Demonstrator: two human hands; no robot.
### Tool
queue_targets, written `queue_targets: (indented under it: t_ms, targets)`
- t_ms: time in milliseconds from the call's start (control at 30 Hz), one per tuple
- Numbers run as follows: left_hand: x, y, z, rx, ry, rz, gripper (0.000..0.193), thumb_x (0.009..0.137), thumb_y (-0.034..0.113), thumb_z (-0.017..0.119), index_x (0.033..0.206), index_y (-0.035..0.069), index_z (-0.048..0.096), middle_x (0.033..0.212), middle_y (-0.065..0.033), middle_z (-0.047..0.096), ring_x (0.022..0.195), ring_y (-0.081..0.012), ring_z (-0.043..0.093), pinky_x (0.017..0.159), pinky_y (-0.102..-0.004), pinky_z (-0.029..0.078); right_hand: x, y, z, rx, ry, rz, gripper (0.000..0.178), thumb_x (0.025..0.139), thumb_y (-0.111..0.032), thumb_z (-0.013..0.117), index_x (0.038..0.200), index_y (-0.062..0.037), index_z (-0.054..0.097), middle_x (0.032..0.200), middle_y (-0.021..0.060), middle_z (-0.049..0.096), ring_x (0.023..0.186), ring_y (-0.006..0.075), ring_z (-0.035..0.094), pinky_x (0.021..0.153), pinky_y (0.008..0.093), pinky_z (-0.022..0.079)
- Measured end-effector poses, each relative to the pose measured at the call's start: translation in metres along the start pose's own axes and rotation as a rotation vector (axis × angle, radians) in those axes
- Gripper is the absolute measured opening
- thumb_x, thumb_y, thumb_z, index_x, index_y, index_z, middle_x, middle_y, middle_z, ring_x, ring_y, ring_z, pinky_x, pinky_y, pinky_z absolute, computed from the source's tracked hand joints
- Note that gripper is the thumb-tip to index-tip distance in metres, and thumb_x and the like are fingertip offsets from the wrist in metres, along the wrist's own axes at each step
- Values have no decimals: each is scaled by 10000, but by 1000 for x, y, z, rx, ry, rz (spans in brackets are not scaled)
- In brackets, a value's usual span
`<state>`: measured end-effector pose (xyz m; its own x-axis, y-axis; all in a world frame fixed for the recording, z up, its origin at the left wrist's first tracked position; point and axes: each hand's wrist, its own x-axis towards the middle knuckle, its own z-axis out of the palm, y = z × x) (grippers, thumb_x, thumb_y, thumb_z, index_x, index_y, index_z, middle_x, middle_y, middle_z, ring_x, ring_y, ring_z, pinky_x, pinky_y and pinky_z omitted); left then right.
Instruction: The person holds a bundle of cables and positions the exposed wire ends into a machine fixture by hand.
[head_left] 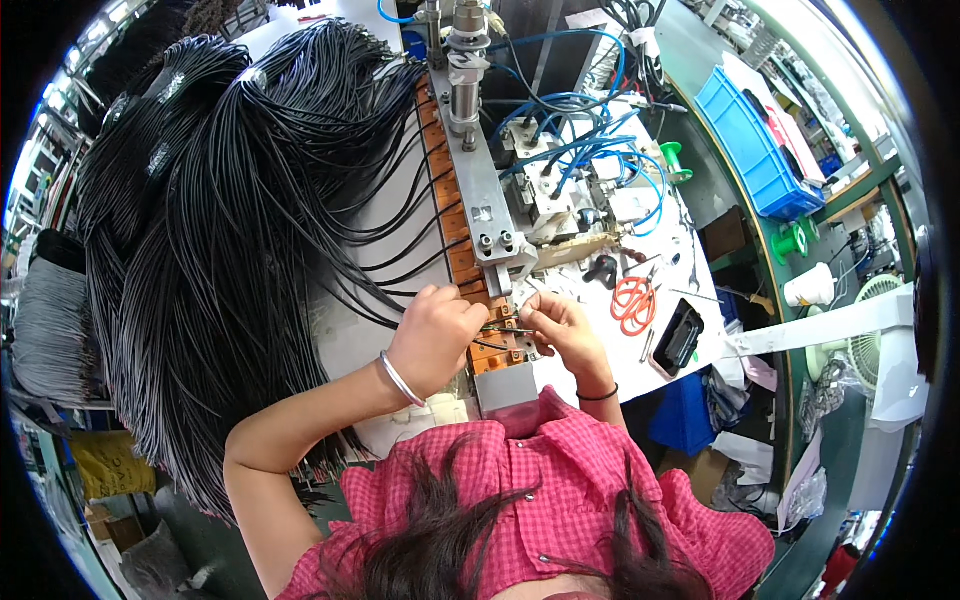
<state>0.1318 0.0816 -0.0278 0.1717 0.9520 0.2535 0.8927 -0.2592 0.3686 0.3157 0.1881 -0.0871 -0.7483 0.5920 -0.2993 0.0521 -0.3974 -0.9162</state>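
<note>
by both hands point(437, 338) point(566, 335), orange blocks point(490, 362) hold black cables point(245, 230) (blue crate point(750, 140), right).

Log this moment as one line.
left hand: curled at orange block row, hold unclear | right hand: at thin black cable, hold unclear | left of blocks: large cable bundle

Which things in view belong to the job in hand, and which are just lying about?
In the job, by the look of it:
orange fixture rail, left hand and right hand at its near end
black cables, several reaching the rail

Lying about, apparently:
orange-red coiled cord
black rectangular case
green spool
blue plastic crate
</note>
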Motion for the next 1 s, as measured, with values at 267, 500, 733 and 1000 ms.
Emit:
queue_targets:
  t_ms: [267,500,733,1000]
  targets:
    - [2,-2,-2,9,110,-4,192,587,70,678,766,48,613,676,-69,542,719,-244,504,701,-344,391,-10,-7,18,-128,248,-204,83,850,-79,603,909,-22,595,611,-55,495,472,4,389,409,161,303]
    - [1,0,-2,-57,103,49,191,576,3,616,763,37,606,698,-73,547,732,-250,501,680,-357,400,-13,-3,18,19,254,-252,69,828,-43,619,871,10,629,676,-7,582,493,23,443,424,164,324]
    - [3,1,-6,-79,85,11,186,565,-27,561,739,32,584,699,-77,543,738,-260,499,681,-364,396,-14,-9,11,312,-40,-105,43,816,-21,618,842,12,610,677,21,592,496,40,474,414,174,351]
    - [3,1,-3,-73,11,25,162,580,-17,566,734,36,569,671,-77,512,744,-260,496,683,-367,388,-11,-7,11,116,80,-192,47,808,-26,634,812,-6,592,646,9,571,485,31,458,409,167,326]
